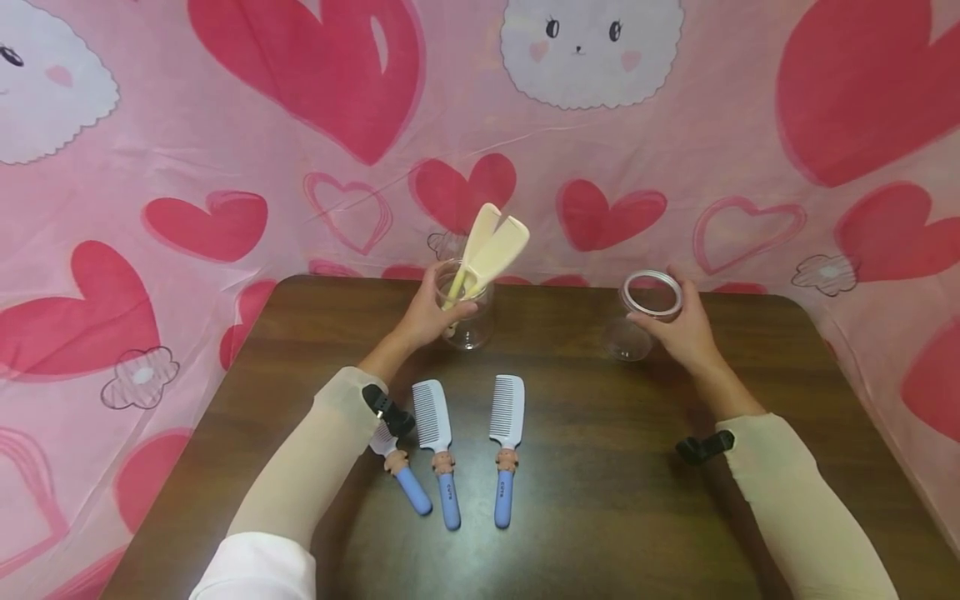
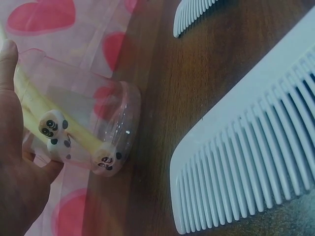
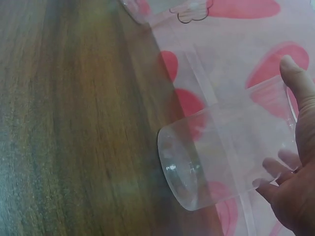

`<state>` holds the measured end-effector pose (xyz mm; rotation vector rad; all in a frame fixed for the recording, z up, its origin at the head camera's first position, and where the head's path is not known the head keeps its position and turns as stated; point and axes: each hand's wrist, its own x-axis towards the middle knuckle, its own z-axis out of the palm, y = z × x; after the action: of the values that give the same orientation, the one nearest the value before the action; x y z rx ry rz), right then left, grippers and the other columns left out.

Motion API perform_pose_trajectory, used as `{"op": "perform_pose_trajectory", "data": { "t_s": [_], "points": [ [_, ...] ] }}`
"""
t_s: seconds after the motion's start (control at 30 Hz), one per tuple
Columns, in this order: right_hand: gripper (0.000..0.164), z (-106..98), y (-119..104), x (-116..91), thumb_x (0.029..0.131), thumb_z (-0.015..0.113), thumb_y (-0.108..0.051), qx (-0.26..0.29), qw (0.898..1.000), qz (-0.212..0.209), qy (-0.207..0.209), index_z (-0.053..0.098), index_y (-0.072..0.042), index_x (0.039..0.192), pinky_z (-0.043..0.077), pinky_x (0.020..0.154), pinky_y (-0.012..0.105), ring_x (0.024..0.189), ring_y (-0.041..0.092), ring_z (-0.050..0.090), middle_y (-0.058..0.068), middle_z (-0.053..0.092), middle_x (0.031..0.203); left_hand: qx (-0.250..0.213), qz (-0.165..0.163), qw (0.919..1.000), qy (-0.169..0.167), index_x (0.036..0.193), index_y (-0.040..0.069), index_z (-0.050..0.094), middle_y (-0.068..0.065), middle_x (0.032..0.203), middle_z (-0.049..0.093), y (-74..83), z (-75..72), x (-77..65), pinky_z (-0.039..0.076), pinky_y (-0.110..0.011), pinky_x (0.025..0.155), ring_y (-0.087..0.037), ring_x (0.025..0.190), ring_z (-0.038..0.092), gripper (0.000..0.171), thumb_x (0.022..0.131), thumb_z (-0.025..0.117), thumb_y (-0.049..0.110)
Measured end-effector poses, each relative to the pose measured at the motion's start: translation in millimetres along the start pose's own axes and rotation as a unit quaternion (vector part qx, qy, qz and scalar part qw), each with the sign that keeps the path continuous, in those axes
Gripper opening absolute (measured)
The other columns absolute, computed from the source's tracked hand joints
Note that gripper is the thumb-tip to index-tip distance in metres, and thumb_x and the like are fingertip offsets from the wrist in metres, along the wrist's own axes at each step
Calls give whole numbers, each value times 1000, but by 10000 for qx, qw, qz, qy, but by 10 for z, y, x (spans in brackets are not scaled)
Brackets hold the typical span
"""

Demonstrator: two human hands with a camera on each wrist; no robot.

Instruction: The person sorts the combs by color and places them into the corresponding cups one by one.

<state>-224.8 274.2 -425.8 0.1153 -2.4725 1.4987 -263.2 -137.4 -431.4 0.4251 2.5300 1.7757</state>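
My left hand [image 1: 433, 312] grips a clear jar [image 1: 471, 335] near its rim at the back of the table. Two pale-yellow spatulas [image 1: 501, 252] lean in that jar, blades up; the left wrist view shows spotted animal-face handle ends [image 2: 55, 129] inside it. At the back right, my right hand [image 1: 692, 333] holds another clear jar [image 1: 628, 342] by its upper part, thumb on one side and fingers on the other. The right wrist view shows nothing inside this jar [image 3: 221, 152]. Both jars appear to stand on the table.
Three blue combs lie in front of the left jar: one on the right [image 1: 508, 408], one in the middle [image 1: 432, 414], and one on the left [image 1: 412, 489] partly hidden by the left wrist. Behind the wooden table [image 1: 600, 492] hangs a pink heart-patterned cloth [image 1: 480, 125].
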Motion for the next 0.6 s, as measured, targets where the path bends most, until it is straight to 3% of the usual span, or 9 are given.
{"op": "perform_pose_trajectory", "data": {
  "t_s": [0.07, 0.2, 0.47, 0.6],
  "points": [
    [96, 0, -5, -7, 82, 86, -14, -108, 9999, 89, 41, 27, -2, 157, 33, 113, 47, 136, 38, 41, 24, 42, 151, -44, 36, 10000, -1, 153, 15, 28, -15, 157, 39, -1, 4, 5, 60, -48, 80, -37, 128, 51, 82, 90, 80, 20],
    [87, -25, -6, -46, 82, 86, -18, -236, 9995, 165, 101, 36, -1, 151, 37, 104, 32, 131, 38, 46, 24, 49, 142, -110, 42, 9999, -23, 153, 15, 29, -15, 157, 38, -13, 26, 6, 61, -45, 73, -38, 127, 51, 82, 90, 80, 19],
    [81, -61, 43, -51, 79, 85, -3, -142, 9997, -86, 169, 41, 2, 147, 37, 103, 25, 126, 36, 48, 24, 53, 138, -119, -67, 9999, -90, 154, 18, 27, -11, 159, 37, 27, 17, 7, 61, -49, 72, -37, 122, 52, 83, 91, 80, 21],
    [81, -31, 22, -43, 79, 83, 1, -36, 9998, -10, 201, 39, 6, 147, 36, 106, 29, 126, 38, 47, 26, 51, 139, -50, 11, 10000, -37, 156, 13, 23, -10, 159, 36, 39, 4, 12, 53, -51, 97, -32, 133, 46, 86, 91, 79, 19]
  ]
}}
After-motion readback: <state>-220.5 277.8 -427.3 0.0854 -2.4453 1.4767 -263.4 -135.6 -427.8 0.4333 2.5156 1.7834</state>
